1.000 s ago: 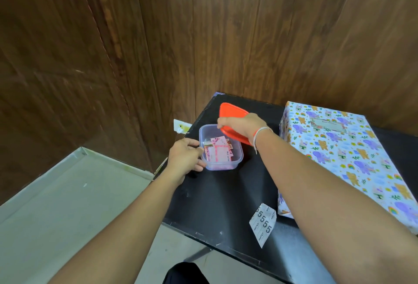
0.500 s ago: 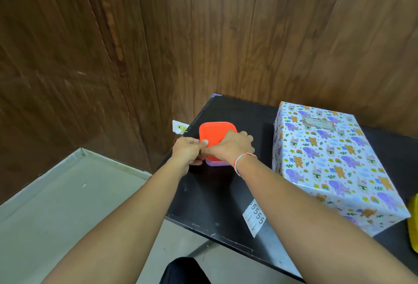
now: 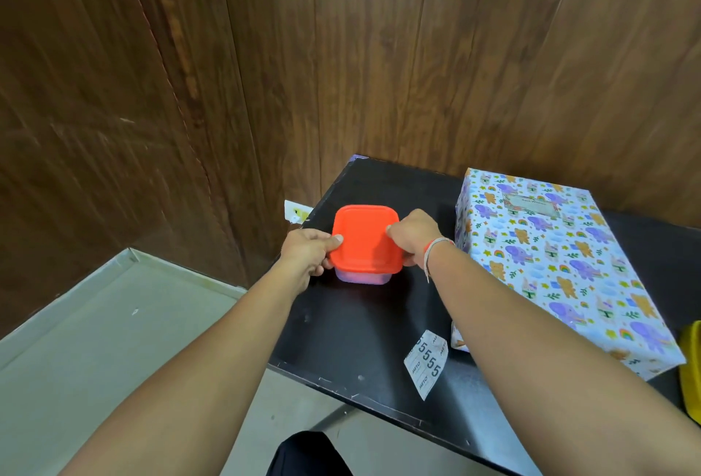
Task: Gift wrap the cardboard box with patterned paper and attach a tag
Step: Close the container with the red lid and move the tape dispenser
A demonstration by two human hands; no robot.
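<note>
Left hand (image 3: pixel 308 252) at frame centre: thumb on top of orange lid (image 3: pixel 365 238), fingers curled under rim, gripping left edge. Lid sits on clear tub (image 3: pixel 362 277) on black table (image 3: pixel 379 327). Right hand (image 3: pixel 414 234): fingers curled, pinching lid's right edge. White label (image 3: pixel 426 361) lower right of tub. Wrapped box (image 3: pixel 557 267) at frame right, on table, apart from tub, tag (image 3: pixel 531 203) on top.

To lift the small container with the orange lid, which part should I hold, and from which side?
Probably best by the container walls just under the orange lid, from its left and right sides. The overhanging rim stops fingers slipping, and left hand and right hand already flank it there.
</note>
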